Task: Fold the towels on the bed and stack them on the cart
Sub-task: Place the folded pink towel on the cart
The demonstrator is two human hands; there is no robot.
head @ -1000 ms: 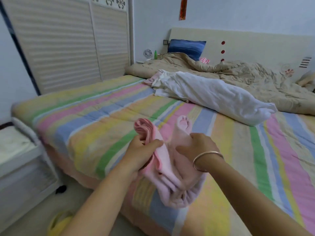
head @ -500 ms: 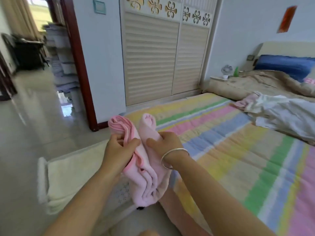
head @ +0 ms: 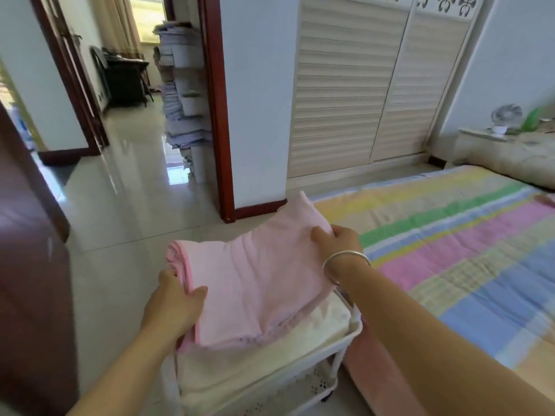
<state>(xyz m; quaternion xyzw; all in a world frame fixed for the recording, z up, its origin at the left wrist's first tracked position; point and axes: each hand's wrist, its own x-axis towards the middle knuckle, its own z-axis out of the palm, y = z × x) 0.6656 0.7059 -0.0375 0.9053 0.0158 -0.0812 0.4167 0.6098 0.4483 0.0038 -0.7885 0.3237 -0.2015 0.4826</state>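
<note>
As left hand [head: 172, 301], right hand [head: 339, 240] grip edges | pink towel [head: 255, 283] between | over cart [head: 354, 330]

From where I stand no writing, label, brand or number can be read anywhere: the towel [head: 255, 280], cart [head: 356, 329], bed [head: 450, 235] and wardrobe doors [head: 345, 85] show none, and the papers [head: 180, 85] stacked by the doorway are too blurred.

Bright daylight from the far window [head: 149, 16] glares off the glossy floor [head: 135, 181]; edges blur and bend.
</note>
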